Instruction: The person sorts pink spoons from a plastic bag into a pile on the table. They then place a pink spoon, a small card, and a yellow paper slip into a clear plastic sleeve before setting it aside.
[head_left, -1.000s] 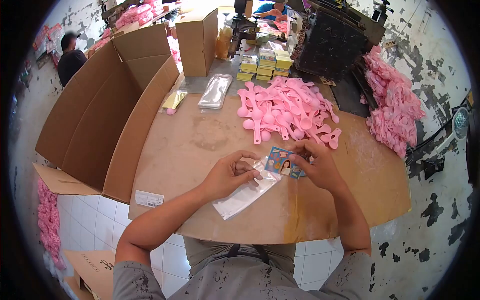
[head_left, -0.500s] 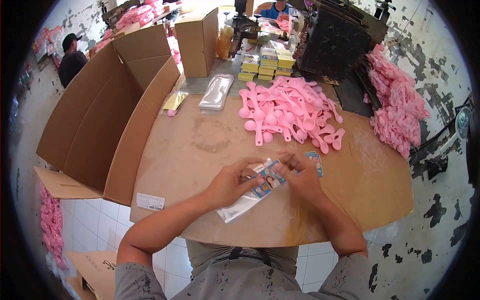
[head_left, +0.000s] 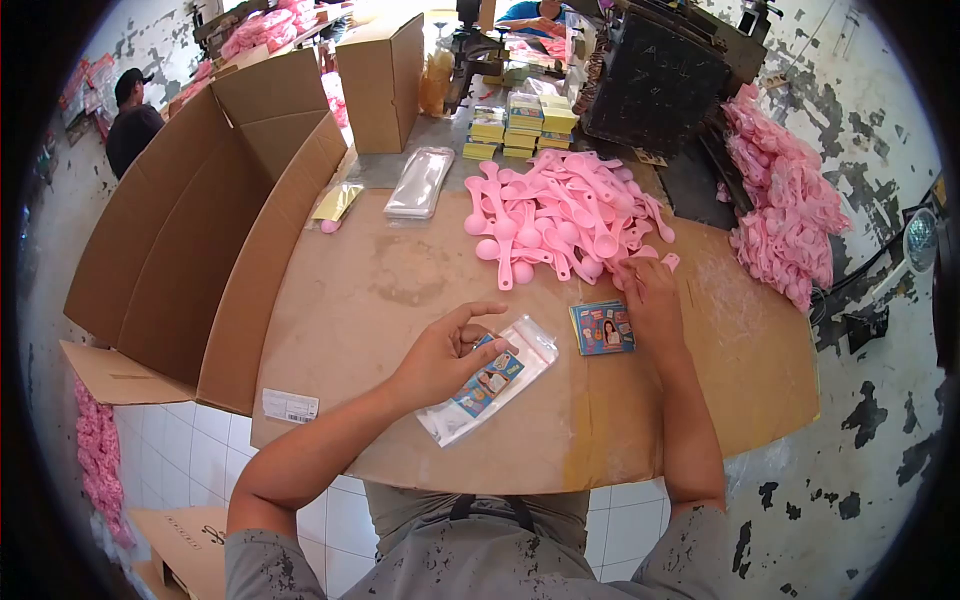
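Observation:
My left hand (head_left: 445, 362) is closed on a clear plastic bag (head_left: 535, 347), its thumb over the front and its index finger stretched out. Inside the bag lies a blue printed card (head_left: 488, 384). At the near right edge of a heap of pink plastic spoons (head_left: 555, 215), my right hand (head_left: 655, 295) has its fingers bent down around a spoon, which they partly hide. Beside that hand sits a small stack of blue printed cards (head_left: 603, 328) on the cardboard-covered table (head_left: 390, 300).
A large open carton (head_left: 255, 270) stands at the left. Flat clear bags (head_left: 420, 183), a packed sample (head_left: 335, 207) and bundled card stacks (head_left: 522, 122) lie farther back. Bagged pink goods (head_left: 785, 200) hang at the right beside a dark machine (head_left: 655, 80). Two people are in the background.
My right hand has left the bag and moved up and right to the spoons, uncovering the card stack. The left hand has shifted slightly left with the bag, which now lies flatter.

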